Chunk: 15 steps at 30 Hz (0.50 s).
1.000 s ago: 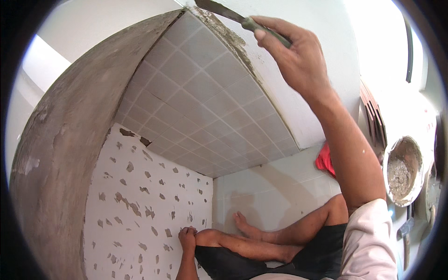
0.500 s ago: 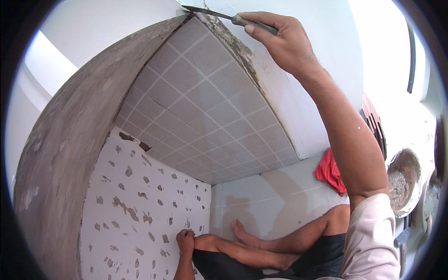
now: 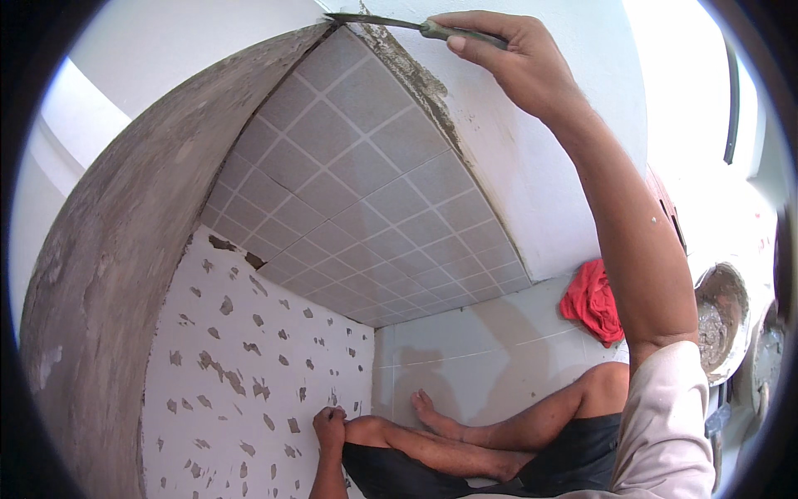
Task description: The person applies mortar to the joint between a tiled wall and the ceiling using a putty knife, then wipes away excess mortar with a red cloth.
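Observation:
High up, my right hand [image 3: 524, 62] grips the green handle of a trowel [image 3: 378, 20], its thin dark blade seen nearly edge-on. The blade reaches left to the top corner of the grey tiled wall [image 3: 366, 170], where a strip of rough mortar [image 3: 407, 66] runs along the tile edge. Whether the blade touches the mortar, I cannot tell. Down by my bent knee, my left hand [image 3: 330, 424] is closed with curled fingers, beside the white chipped wall [image 3: 249, 358]. What it holds, if anything, is hidden.
A rough grey cement surface [image 3: 108, 249] curves along the left. On the pale tiled floor [image 3: 499, 341], a red cloth [image 3: 592, 303] lies by the wall. Partly behind my right arm stands a mortar-smeared bucket [image 3: 721, 320]. My crossed legs [image 3: 449, 453] occupy the lower middle.
My right hand has shifted slightly right, and the trowel now lies a little flatter along the top corner. My left hand stays by my knee.

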Available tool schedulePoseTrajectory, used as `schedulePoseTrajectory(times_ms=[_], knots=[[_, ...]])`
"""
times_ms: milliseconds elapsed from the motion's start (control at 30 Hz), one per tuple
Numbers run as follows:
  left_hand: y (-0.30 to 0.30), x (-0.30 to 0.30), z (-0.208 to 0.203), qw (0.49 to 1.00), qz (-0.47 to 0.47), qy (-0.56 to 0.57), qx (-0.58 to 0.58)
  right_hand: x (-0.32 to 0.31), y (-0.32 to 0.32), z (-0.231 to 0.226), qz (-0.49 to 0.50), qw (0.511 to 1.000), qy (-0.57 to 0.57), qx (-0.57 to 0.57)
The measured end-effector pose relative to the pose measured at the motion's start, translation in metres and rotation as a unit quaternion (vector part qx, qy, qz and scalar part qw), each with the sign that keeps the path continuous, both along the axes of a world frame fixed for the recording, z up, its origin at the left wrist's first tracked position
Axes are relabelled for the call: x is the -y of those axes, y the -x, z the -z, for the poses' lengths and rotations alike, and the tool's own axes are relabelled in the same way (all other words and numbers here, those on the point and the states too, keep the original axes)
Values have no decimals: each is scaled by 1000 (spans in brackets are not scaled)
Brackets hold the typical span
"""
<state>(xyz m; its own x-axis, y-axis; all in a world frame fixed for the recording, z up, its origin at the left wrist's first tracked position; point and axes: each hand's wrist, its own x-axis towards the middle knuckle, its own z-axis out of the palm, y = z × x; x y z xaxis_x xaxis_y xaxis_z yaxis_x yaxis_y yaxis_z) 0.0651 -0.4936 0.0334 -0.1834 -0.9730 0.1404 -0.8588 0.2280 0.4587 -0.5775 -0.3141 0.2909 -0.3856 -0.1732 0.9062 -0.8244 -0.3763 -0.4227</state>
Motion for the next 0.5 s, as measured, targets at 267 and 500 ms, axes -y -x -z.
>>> schedulePoseTrajectory(times_ms=[267, 500], knots=[[1, 1, 3, 998, -28, -31, -44, -9, 8, 13, -3, 999, -23, 21], [-10, 8, 2, 1000, -18, -21, -15, -6, 2, 5, -58, 997, -34, 34]])
